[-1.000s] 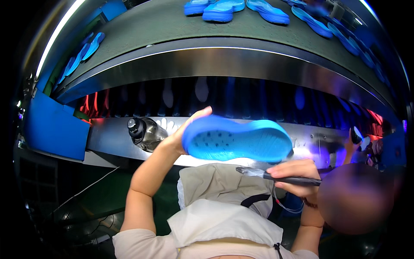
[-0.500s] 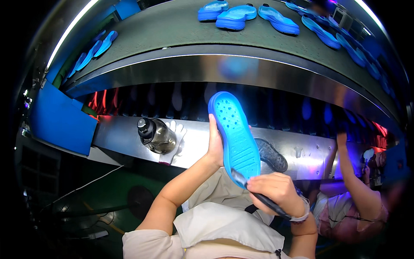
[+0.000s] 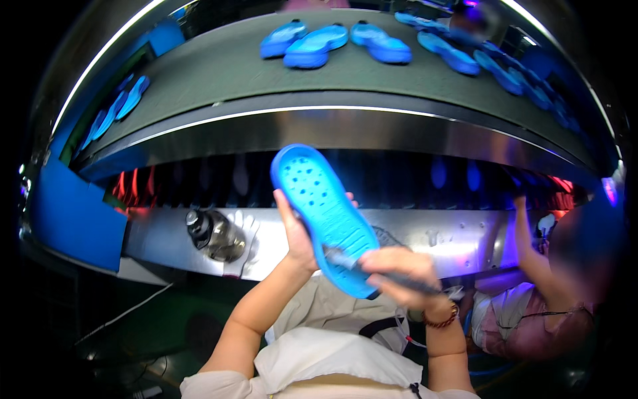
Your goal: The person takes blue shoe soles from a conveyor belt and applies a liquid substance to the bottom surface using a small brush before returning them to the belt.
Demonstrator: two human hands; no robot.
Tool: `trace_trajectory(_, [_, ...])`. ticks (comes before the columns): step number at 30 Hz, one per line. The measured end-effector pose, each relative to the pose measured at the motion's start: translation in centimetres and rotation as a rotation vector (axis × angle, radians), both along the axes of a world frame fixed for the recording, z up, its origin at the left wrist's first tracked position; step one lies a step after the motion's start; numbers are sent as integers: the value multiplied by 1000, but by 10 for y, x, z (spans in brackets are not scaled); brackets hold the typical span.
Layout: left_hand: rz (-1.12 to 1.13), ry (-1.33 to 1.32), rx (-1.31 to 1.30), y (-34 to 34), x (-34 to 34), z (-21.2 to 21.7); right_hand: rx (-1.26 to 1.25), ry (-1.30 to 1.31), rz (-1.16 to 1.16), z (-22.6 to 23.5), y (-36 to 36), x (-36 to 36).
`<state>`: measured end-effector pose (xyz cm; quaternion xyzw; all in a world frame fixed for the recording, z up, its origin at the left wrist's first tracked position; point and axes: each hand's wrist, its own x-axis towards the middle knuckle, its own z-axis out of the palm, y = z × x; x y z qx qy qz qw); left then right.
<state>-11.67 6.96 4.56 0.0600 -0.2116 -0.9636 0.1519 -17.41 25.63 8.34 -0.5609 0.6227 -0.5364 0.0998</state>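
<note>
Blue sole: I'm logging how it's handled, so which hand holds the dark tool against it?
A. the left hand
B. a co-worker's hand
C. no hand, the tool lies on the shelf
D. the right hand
D: the right hand presses the tool to the lower end of the sole, while the left hand grips the sole's edge.

Dim scene, glare streaks on curved steel rail point(image 3: 372, 133), heavy fisheye bending, dark rim, right side seemingly blurred

I see a bright blue shoe sole point(image 3: 325, 216) at frame centre, tilted with toe toward upper left, dimpled underside facing me; a dark pen-like tool point(image 3: 392, 278) touches its lower heel end.
</note>
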Motion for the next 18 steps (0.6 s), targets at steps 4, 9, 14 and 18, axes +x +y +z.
trace_trajectory(4, [-11, 58, -63, -15, 3, 9, 9, -195, 210, 2, 13, 3])
trace_trajectory(9, [-44, 94, -56, -15, -2, 18, 16, -142, 91, -8, 12, -3])
trace_trajectory(14, [-53, 139, -106, -16, -9, 34, -107, -616, 188, -25, 20, -12])
trace_trajectory(18, [14, 34, -242, -5, 1, 43, -212, -907, -8, -23, 7, 2])
